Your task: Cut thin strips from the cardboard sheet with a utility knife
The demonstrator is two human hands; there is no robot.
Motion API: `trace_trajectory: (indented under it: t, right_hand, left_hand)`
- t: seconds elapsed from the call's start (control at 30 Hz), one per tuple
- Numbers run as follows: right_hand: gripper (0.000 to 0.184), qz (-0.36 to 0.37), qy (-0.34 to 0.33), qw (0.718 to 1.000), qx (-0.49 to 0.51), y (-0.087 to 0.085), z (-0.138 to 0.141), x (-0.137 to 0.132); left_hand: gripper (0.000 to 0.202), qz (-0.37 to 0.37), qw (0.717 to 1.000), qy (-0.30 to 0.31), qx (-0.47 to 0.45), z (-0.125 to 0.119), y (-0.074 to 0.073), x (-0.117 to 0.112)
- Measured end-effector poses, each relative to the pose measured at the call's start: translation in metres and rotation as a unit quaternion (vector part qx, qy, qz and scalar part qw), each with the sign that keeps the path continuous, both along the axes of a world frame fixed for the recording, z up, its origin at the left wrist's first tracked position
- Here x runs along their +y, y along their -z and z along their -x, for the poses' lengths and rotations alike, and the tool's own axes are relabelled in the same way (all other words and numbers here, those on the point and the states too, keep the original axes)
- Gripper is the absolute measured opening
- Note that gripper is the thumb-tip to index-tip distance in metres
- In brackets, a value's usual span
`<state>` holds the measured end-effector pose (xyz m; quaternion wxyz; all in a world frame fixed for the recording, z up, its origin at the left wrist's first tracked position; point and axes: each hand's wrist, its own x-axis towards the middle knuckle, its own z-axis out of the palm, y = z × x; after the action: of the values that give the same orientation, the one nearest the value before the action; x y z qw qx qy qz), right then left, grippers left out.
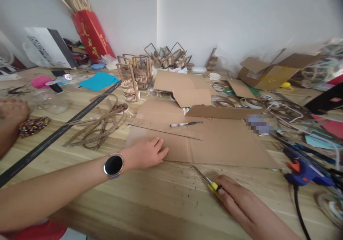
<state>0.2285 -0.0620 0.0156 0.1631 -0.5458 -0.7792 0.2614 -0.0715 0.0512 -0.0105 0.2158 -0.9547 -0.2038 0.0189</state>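
My left hand (pixel 146 153), with a round dark watch on the wrist, lies flat with fingers together on the near left corner of a large brown cardboard sheet (pixel 222 143) spread on the wooden table. My right hand (pixel 235 197) grips a yellow utility knife (pixel 207 181). Its blade is out and points up-left toward the sheet's near edge, just short of it. A pen (pixel 186 124) lies on the cardboard beside a long cardboard strip (pixel 166 127).
A blue glue gun (pixel 305 170) with a black cable lies at the right. Small wooden lantern models (pixel 135 79) stand at the back, near an open cardboard box (pixel 268 72). A long black ruler (pixel 59 132) crosses the left. Another person's hand (pixel 12 113) shows at the far left.
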Motion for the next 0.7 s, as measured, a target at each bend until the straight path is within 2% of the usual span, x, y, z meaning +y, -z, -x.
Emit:
trace_trajectory:
  t: [0.1,0.2,0.23,0.3,0.4,0.5,0.6,0.67,0.7]
  right_hand:
    - [0.034,0.063,0.024,0.997,0.047,-0.003,0.002,0.000]
    - [0.042,0.201,0.063,0.967,0.140,-0.005,0.003,0.000]
    - [0.044,0.255,0.088,0.945,0.188,-0.005,0.004,0.000]
    - [0.044,0.352,0.148,0.879,0.287,-0.005,0.005,0.001]
    - [0.036,0.433,0.226,0.774,0.404,-0.003,0.008,0.003]
    - [0.023,0.441,0.262,0.688,0.514,-0.003,0.011,0.010]
    - [0.027,0.402,0.300,0.612,0.612,-0.007,0.017,0.021]
    - [0.031,0.356,0.340,0.578,0.651,-0.010,0.022,0.028]
    - [0.033,0.335,0.357,0.572,0.659,-0.011,0.025,0.031]
  left_hand:
    - [0.035,0.008,1.000,-0.015,-0.004,0.016,0.001,0.006]
    - [0.038,0.027,0.999,-0.030,-0.006,0.037,0.006,0.013]
    - [0.039,0.036,0.999,-0.040,-0.010,0.044,0.008,0.015]
    - [0.039,0.051,0.997,-0.062,-0.021,0.057,0.011,0.019]
    - [0.039,0.065,0.993,-0.088,-0.035,0.070,0.010,0.022]
    - [0.038,0.074,0.989,-0.117,-0.044,0.071,0.002,0.019]
    - [0.031,0.085,0.984,-0.144,-0.056,0.058,-0.007,0.009]
    - [0.026,0.095,0.982,-0.149,-0.074,0.045,-0.013,-0.001]
    - [0.025,0.099,0.980,-0.149,-0.082,0.039,-0.016,-0.005]
